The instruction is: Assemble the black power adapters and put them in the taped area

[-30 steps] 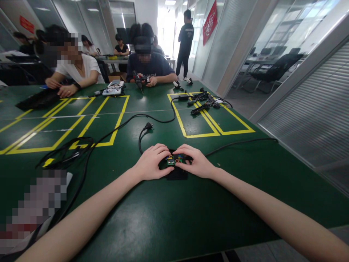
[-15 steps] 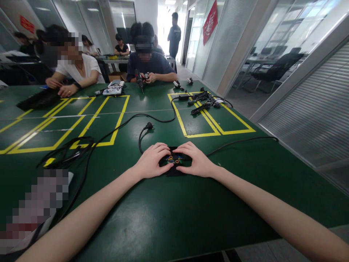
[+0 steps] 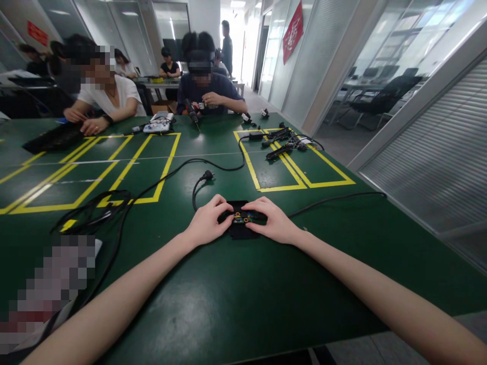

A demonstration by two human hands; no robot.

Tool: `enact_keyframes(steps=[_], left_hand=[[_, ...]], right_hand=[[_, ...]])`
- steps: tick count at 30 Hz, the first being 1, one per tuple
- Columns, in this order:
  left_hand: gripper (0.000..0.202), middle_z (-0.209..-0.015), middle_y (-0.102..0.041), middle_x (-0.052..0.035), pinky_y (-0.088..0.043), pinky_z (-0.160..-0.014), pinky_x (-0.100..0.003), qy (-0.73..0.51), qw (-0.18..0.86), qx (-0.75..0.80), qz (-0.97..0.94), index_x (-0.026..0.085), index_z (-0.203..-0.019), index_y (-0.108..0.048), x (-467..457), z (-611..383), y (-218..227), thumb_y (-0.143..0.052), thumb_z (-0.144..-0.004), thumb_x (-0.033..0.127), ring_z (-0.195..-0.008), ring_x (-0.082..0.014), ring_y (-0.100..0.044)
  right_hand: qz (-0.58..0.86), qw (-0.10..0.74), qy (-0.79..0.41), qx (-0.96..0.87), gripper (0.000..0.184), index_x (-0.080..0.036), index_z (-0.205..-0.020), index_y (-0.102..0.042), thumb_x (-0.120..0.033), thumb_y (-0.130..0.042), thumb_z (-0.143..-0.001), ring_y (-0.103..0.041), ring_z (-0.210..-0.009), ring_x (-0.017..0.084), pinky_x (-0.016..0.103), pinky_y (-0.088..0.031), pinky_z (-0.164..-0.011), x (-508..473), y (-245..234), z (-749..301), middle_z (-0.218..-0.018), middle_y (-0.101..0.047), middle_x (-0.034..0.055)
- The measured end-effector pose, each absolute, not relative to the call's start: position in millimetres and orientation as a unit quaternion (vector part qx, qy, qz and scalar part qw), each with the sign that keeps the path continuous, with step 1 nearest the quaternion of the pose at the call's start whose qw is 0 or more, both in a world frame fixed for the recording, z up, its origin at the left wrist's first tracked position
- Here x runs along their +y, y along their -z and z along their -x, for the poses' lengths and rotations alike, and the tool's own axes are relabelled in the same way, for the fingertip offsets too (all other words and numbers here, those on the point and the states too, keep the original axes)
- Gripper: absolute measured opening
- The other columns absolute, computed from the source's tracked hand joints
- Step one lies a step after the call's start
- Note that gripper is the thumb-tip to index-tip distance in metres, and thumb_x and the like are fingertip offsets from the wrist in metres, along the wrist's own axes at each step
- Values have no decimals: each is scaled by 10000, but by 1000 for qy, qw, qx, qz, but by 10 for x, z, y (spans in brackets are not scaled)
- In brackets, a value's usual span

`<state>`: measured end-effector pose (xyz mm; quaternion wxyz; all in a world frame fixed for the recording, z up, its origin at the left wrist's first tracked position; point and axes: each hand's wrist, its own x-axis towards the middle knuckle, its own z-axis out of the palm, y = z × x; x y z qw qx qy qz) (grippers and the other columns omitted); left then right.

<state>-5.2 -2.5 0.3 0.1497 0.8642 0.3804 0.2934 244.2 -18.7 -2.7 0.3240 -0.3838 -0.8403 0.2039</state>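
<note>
Closely, the left hand [image 3: 209,221] and right hand [image 3: 276,223] are pinching a circuit board [image 3: 239,219] from either side, grips narrow, over a black casing [image 3: 244,233] inward of the worktop's [image 3: 198,294] near edge. The board is lying exposed, uncovered; remaining work isn't showing. Its long axis is apparently running left to right, neither end distinguishably pointing forward.

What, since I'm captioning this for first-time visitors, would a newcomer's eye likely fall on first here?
Probably the left hand and right hand, near the middle of the view, on either side of a small circuit board. Next might come the bright yellow tape marking outlines across the green table, then the red banner at upper right.
</note>
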Motion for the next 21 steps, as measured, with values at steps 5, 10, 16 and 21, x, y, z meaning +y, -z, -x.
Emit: enact_keyframes(steps=[5,10,16,21], left_hand=[[121,-956,-584,-20,-487,-625,-255,-320,182,356,-859,203,-995,-675,-5,55,-17,-592,-945,276,-674,-117,-553],[115,-775,-577,3,-458,-643,-257,-334,178,368,-849,184,-847,-664,27,47,-16,-602,-930,234,-675,-132,-550],[151,-690,-628,-1,-425,-602,-250,-351,165,376,-841,176,-759,-658,21,50,-34,-611,-893,226,-632,-133,-564],[127,-666,-655,1,-433,-583,-236,-380,167,352,-839,173,-749,-644,-30,89,-64,-561,-839,204,-583,-121,-583]], right_hand=[[397,349,-189,-827,464,-244,-1288,-662,-393,-778,-863,-659,-1065,261,442,-556,-947,-187,4,-2493,-1379,-597,125],[411,294,-175,-845,90,-197,-948,-664,-279,-659,-912,-626,-850,214,356,-526,-767,-107,-7,-2649,-958,-657,69],[396,303,-196,-844,88,-193,-912,-678,-255,-618,-932,-609,-757,177,301,-490,-696,-61,27,-2714,-862,-676,48],[401,315,-254,-822,136,-164,-867,-691,-281,-629,-899,-446,-515,96,233,-361,-509,-137,-52,-2690,-656,-607,-14]])
